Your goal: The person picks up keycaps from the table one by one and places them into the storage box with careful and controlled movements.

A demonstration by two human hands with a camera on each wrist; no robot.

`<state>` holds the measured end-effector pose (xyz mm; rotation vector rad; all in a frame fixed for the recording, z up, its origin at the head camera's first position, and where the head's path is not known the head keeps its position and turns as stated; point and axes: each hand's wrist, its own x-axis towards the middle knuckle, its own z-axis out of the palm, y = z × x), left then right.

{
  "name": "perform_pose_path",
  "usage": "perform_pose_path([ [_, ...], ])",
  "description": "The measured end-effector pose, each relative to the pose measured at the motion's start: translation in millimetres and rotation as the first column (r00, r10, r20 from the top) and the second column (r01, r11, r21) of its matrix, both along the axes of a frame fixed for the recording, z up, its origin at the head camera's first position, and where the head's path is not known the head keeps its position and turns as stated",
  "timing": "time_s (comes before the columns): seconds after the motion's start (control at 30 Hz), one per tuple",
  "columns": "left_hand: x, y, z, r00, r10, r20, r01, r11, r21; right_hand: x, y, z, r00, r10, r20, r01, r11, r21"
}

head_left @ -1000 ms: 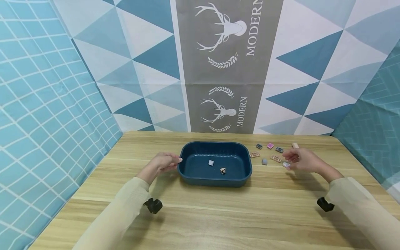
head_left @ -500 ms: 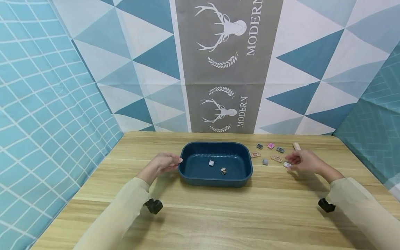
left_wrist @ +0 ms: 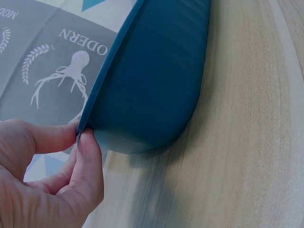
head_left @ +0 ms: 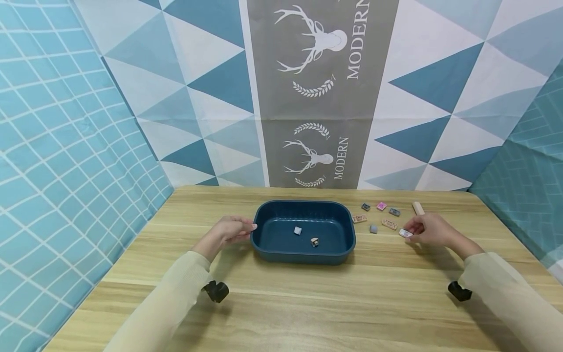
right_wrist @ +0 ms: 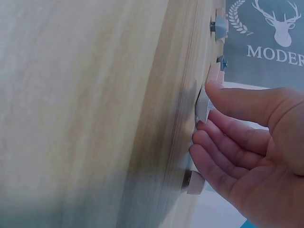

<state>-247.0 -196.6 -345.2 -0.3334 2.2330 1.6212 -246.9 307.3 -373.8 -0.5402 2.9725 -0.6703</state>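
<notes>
My left hand point(head_left: 230, 229) pinches the left rim of a dark blue rectangular bin point(head_left: 303, 257) between thumb and fingers, as the left wrist view shows up close. Inside the bin lie a small white piece point(head_left: 297, 231) and a small brown-and-dark piece point(head_left: 314, 242). To the right, my right hand point(head_left: 430, 231) is down at the table, pinching a small white block point(head_left: 404, 233) with print on it. In the right wrist view, the thumb lies on the block point(right_wrist: 203, 105) and the fingertips are at its near end, low by the wood.
Several small pieces lie between bin and right hand: a pink one point(head_left: 381, 206), dark ones point(head_left: 394, 211), tan printed ones point(head_left: 389, 224) and a grey one point(head_left: 373, 228). A pale wooden stick-like piece point(head_left: 417, 208) lies behind the right hand. A patterned backdrop rises behind the table.
My right hand has lowered slightly, its thumb and fingers closing on the white block. The left hand has stayed at the bin's rim, and the bin has not moved.
</notes>
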Motion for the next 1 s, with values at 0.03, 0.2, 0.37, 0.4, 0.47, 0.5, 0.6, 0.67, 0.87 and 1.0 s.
perform_pose_path([
  [0.03,0.3,-0.1,0.2,1.000,0.002,0.002,-0.002,1.000,0.000,-0.1,0.2,-0.3,1.000,0.002,0.001,-0.002,1.000,-0.002],
  [0.2,1.0,-0.4,-0.1,1.000,0.000,0.000,0.000,1.000,0.006,-0.1,-0.2,-1.7,1.000,-0.018,0.005,0.018,1.000,-0.002],
  [0.37,0.1,-0.2,-1.5,1.000,0.006,-0.002,-0.006,1.000,0.016,-1.4,-0.7,-5.4,0.999,-0.044,-0.016,0.044,0.999,0.017],
  [0.4,-0.1,-0.3,-2.0,1.000,0.003,-0.003,-0.003,1.000,0.016,-1.6,-1.1,-6.2,0.999,-0.049,-0.019,0.049,0.999,0.017],
  [0.47,-0.6,-0.2,-3.0,1.000,0.007,-0.004,-0.007,1.000,0.020,-2.0,-1.7,-7.5,0.998,-0.053,-0.022,0.053,0.998,0.014],
  [0.5,-0.9,-0.2,-3.4,1.000,0.009,-0.004,-0.009,1.000,0.022,-2.2,-1.9,-7.8,0.998,-0.053,-0.026,0.054,0.998,0.014],
  [0.6,-1.2,-0.1,-3.8,1.000,0.008,-0.006,-0.008,1.000,0.019,-2.7,-2.0,-8.0,0.998,-0.053,-0.029,0.054,0.998,0.014],
  [0.67,-1.2,-0.1,-3.7,1.000,0.009,-0.008,-0.009,1.000,0.019,-2.9,-2.1,-8.0,0.998,-0.053,-0.027,0.053,0.998,0.013],
  [0.87,-1.0,0.1,-3.3,1.000,0.009,-0.006,-0.009,1.000,0.028,-2.2,-3.0,-7.1,0.999,-0.053,-0.015,0.053,0.999,0.002],
  [1.0,-1.3,0.3,-3.4,1.000,0.012,-0.003,-0.012,0.999,0.035,-1.8,-4.2,-6.3,0.998,-0.059,-0.009,0.059,0.998,0.006],
])
